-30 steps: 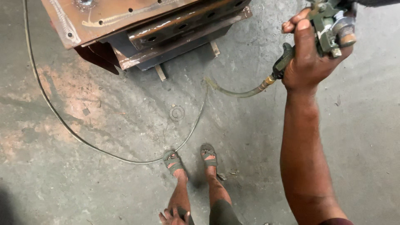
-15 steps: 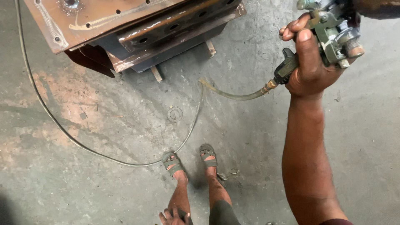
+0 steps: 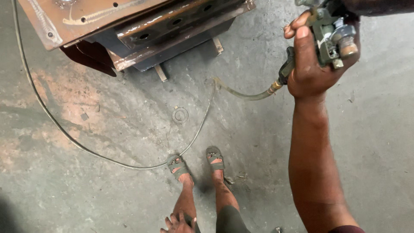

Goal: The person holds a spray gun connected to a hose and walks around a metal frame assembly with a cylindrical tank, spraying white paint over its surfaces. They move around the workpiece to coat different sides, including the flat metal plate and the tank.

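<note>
My right hand [image 3: 311, 64] is raised at the upper right and grips a metal spray gun [image 3: 332, 36] with a worn greenish body. A pale hose [image 3: 246, 94] with a brass fitting runs from the gun's handle down to the concrete floor and curves past my feet. My left hand [image 3: 179, 223] rests on my left leg at the bottom edge, fingers spread and holding nothing. My feet [image 3: 196, 164] wear green sandals and stand side by side.
A rusty welded steel structure [image 3: 129, 26] with drilled holes stands at the top left on small wooden blocks. The thin hose line [image 3: 51, 118] loops across the stained concrete floor to its left. A small round ring mark [image 3: 180, 114] lies on the floor.
The view has drifted slightly, so the steel structure sits further up and left. My right hand still grips the spray gun at about the same height.
</note>
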A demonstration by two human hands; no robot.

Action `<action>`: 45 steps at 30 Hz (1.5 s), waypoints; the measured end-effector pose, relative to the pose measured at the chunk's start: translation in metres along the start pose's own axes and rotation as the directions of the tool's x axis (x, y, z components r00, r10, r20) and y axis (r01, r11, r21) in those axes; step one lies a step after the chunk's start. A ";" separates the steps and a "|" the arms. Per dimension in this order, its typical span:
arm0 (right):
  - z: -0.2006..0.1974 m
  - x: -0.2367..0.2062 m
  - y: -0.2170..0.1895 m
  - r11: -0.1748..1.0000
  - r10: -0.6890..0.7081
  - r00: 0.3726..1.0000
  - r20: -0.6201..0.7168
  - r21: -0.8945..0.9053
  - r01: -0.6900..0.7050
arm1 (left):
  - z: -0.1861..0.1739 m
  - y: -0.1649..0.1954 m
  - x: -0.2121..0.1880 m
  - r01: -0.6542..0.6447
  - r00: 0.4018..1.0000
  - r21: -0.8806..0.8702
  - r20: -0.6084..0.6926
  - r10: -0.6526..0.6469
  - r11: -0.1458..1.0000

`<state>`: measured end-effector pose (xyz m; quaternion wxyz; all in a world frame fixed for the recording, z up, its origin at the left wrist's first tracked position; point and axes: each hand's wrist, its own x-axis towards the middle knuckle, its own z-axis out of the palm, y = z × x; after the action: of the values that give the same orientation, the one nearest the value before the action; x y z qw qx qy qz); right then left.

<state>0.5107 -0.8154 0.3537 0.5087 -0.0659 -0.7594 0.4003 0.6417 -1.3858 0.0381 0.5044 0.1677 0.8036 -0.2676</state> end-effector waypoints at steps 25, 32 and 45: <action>0.034 0.005 0.042 0.278 -0.393 0.879 0.270 -0.876 0.394 | -0.005 -0.017 -0.012 -0.035 0.995 -0.060 -0.097 0.029 0.998; 0.029 0.012 0.077 0.750 -0.316 0.948 0.048 -0.600 0.280 | -0.008 -0.027 -0.016 -0.030 0.996 -0.094 -0.092 0.022 0.995; 0.021 -0.007 0.114 0.963 -0.138 0.970 -0.200 -0.257 0.084 | -0.038 -0.040 -0.021 -0.069 0.997 -0.077 0.023 0.071 0.995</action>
<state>0.4614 -0.7538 0.2688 0.5978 -0.1288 -0.7459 0.2640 0.6014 -1.3949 0.0805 0.5297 0.1729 0.8004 -0.2212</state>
